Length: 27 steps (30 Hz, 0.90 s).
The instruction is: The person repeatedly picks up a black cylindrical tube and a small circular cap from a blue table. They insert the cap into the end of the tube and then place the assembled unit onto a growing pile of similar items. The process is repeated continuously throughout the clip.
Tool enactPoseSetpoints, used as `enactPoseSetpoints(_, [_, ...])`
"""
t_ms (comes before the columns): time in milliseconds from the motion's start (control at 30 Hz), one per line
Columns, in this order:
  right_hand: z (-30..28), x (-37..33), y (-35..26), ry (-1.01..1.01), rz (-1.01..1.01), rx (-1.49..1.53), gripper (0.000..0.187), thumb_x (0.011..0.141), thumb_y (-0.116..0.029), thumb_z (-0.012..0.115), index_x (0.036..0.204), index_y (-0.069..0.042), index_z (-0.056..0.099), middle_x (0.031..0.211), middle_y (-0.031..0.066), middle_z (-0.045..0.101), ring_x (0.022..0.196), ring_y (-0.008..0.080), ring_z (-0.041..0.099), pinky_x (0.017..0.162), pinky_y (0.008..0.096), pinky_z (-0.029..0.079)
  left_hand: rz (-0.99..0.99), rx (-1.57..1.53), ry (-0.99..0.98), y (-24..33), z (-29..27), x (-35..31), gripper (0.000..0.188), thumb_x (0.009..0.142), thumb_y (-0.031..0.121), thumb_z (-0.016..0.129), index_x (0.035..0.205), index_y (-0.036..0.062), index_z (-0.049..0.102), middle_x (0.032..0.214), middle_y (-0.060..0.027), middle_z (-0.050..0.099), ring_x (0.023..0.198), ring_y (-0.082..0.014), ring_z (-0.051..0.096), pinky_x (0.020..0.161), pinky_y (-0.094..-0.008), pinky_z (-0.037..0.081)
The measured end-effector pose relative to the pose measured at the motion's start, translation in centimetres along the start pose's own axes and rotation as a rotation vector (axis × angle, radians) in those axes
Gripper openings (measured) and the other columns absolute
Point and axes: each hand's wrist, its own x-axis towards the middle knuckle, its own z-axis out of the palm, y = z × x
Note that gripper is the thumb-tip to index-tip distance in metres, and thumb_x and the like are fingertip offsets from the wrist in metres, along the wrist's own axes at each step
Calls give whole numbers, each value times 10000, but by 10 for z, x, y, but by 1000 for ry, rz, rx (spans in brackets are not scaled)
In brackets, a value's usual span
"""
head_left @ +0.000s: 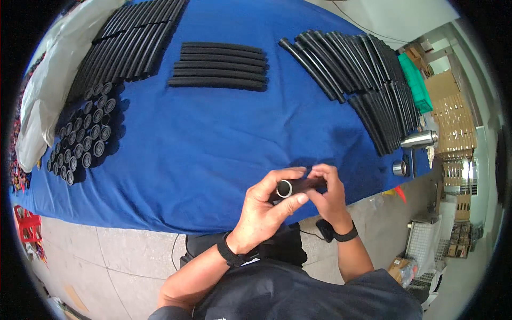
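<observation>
A black tube (pixel 302 185) is held between my two hands above the table's near edge, its pale-rimmed open end turned toward me. Near that end, my left hand (pixel 269 205) is closed around the tube, thumb below and fingers above. Farther along, my right hand (pixel 330 198) grips it with curled fingers and thumb; part of the tube is hidden there. Beyond my hands, several black foam sleeves (pixel 220 66) lie side by side on the blue cloth (pixel 202 144). Round black ringed end pieces (pixel 87 143) stand in a cluster at the left.
Rows of black tubes lie far left (pixel 130 40) and at the right (pixel 341 61). By the right edge are a steel flask (pixel 419 140), a metal cup (pixel 399 168) and a green crate (pixel 415 80). Clear plastic sheeting (pixel 56 80) covers the left side; a red stool (pixel 28 225) stands below.
</observation>
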Motion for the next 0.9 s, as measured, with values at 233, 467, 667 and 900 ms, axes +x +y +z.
enactPoseSetpoints(233, [-32,-23,-3,-275,115,363,355,881,-174,796,1151,-27,620,1056,74,683,978,168,658,867,323,510,147,-15,-225,10,6,7,429,887,48,808,1281,35,642,1255,-100,691,983,-125,664,801,-262,567])
enactPoseSetpoints(467, [-46,-24,-16,-298,66,242,372,878,-200,804,1147,-10,632,1054,88,682,954,200,668,857,333,513,-64,-164,-189,15,8,3,404,883,53,814,1244,29,635,1249,-107,690,900,-94,661,745,-242,576])
enactPoseSetpoints(667, [-40,-24,-23,-267,-48,45,377,863,-168,817,1141,-23,609,995,82,690,848,177,677,760,297,525,-59,-159,-148,18,1,-2,414,900,43,790,1266,22,596,1241,-126,687,863,-100,659,710,-250,573])
enactPoseSetpoints(900, [-13,-38,-20,-163,304,862,385,1052,-324,597,1289,-28,534,921,111,667,746,163,671,628,294,547,-197,-966,105,2,-29,24,298,968,158,557,1248,75,616,1272,-163,661,1050,-250,626,863,-404,524])
